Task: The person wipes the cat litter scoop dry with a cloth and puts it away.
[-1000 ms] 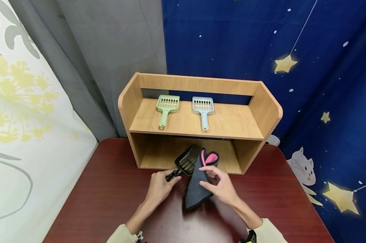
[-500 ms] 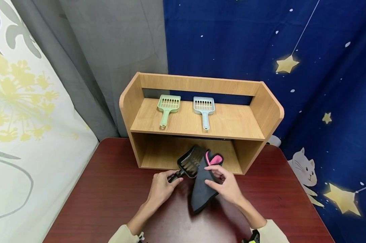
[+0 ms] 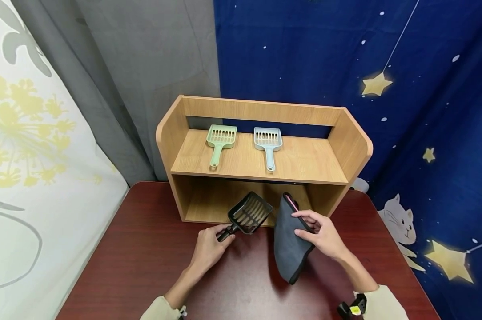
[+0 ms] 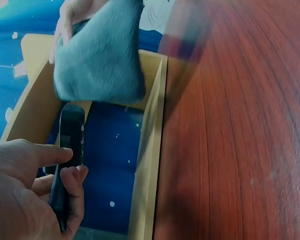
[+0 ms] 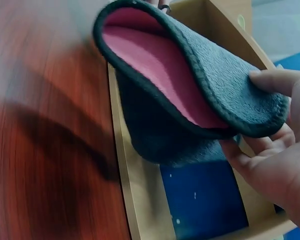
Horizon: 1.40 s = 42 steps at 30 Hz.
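Note:
My left hand [image 3: 210, 246] grips a black slotted litter scoop [image 3: 251, 213] by its handle, in front of the lower shelf opening. The scoop's basin is tilted up toward the head camera, slots in plain sight. To its right my right hand [image 3: 322, 233] pinches a folded grey cloth [image 3: 291, 244] near its upper edge. Dark edging and a pink inner side [image 5: 165, 75] show on the cloth in the right wrist view. It hangs over the table, apart from the scoop in the head view. In the left wrist view, the scoop [image 4: 71, 130] is seen edge-on.
A two-tier wooden shelf [image 3: 261, 178] stands at the back of the dark red table [image 3: 145, 258]. On its upper board lie a green litter scoop [image 3: 221, 138] and a light blue litter scoop [image 3: 268, 140]. Curtains [image 3: 305, 53] hang behind.
My right hand has moved the cloth to the right, off the scoop it was overlapping. The scoop's whole basin now shows. My left hand has stayed nearly in place.

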Each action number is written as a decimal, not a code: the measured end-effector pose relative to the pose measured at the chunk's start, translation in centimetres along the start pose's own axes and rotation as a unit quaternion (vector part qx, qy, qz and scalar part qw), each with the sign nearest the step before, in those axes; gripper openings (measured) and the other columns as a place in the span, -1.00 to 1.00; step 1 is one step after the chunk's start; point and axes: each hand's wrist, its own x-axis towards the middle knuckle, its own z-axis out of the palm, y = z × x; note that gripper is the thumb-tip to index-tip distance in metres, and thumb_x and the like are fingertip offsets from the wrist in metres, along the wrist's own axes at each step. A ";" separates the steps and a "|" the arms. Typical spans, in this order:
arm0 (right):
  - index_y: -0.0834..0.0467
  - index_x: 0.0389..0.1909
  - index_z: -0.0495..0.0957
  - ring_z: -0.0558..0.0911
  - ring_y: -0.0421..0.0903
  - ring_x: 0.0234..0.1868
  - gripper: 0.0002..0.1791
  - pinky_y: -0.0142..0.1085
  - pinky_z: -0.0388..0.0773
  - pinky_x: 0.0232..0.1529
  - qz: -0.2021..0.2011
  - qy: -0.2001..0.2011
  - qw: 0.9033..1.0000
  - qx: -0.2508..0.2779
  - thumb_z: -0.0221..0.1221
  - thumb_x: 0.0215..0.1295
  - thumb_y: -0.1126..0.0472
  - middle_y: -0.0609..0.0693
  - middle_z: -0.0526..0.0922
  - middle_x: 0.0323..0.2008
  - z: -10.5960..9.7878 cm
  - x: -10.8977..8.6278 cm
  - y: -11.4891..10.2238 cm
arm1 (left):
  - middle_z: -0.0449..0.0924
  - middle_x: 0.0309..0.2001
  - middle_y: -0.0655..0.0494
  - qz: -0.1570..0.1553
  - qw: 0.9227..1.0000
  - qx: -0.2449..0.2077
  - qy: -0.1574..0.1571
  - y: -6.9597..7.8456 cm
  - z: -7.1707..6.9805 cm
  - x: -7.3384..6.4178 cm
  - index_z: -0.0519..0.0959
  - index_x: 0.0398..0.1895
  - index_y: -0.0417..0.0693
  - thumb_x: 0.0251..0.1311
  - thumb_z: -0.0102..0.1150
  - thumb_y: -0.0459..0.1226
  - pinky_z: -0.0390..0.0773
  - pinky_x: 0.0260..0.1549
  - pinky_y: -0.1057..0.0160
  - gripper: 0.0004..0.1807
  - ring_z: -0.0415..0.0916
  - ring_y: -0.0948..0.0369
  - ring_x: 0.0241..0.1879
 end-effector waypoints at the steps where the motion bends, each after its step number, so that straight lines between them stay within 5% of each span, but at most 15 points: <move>1: 0.20 0.18 0.65 0.72 -0.21 -0.12 -0.56 -0.43 0.62 -0.09 0.001 -0.014 1.000 -0.001 0.41 0.29 0.43 0.16 0.77 -0.03 -0.3 -0.1 0.0 | 0.83 -0.19 0.02 -0.002 1.000 0.000 0.002 -0.2 0.0 0.1 0.82 -0.06 -0.12 0.12 0.55 -0.33 0.62 -0.31 0.23 -0.71 0.67 0.22 -0.32; 13: 0.26 0.23 0.60 0.75 -0.06 -0.05 -0.57 -0.29 0.64 -0.07 0.071 -0.153 0.982 0.081 0.35 0.35 0.42 0.12 0.80 -0.01 -3.2 -1.7 0.8 | 0.82 -0.22 -0.09 -0.037 0.999 -0.014 0.014 -3.1 0.1 1.8 0.80 -0.04 -0.21 0.15 0.52 -0.37 0.69 -0.30 0.16 -0.71 0.73 0.15 -0.28; 21: 0.31 0.23 0.58 0.67 -0.14 0.23 -0.57 -0.35 0.56 0.14 0.061 -0.237 0.959 0.143 0.28 0.35 0.48 0.12 0.72 0.19 -3.7 -2.1 1.7 | 0.81 -0.32 -0.07 -0.063 0.997 -0.010 0.037 -4.4 0.6 3.4 0.79 -0.06 -0.27 0.16 0.50 -0.36 0.66 -0.30 0.10 -0.72 0.70 0.13 -0.34; 26: 0.23 0.25 0.60 0.62 -0.19 0.28 -0.57 -0.43 0.39 0.27 0.101 -0.267 0.953 0.102 0.32 0.38 0.40 0.14 0.68 0.23 -4.1 -2.3 3.4 | 0.80 -0.35 -0.06 -0.086 0.995 -0.006 0.042 -5.0 1.2 4.2 0.78 -0.04 -0.29 0.16 0.51 -0.36 0.64 -0.32 0.07 -0.70 0.67 0.14 -0.39; 31: 0.18 0.27 0.61 0.62 -0.21 0.24 -0.55 -0.42 0.44 0.21 0.135 -0.260 0.955 0.055 0.36 0.37 0.32 0.19 0.65 0.26 -5.1 -2.7 4.7 | 0.80 -0.35 -0.05 -0.102 0.994 0.000 0.037 -5.8 1.8 4.8 0.77 0.00 -0.30 0.19 0.48 -0.32 0.64 -0.31 0.06 -0.67 0.66 0.14 -0.40; 42: 0.11 0.21 0.65 0.59 -0.29 0.21 -0.56 -0.41 0.47 0.13 0.101 -0.230 0.965 -0.071 0.43 0.32 0.25 0.09 0.72 0.17 -7.2 -2.7 6.9 | 0.79 -0.24 -0.24 -0.116 0.992 -0.032 0.034 -6.7 2.9 6.1 0.60 0.23 -0.47 0.32 0.32 -0.43 0.58 -0.55 0.29 -0.56 0.66 0.21 -0.61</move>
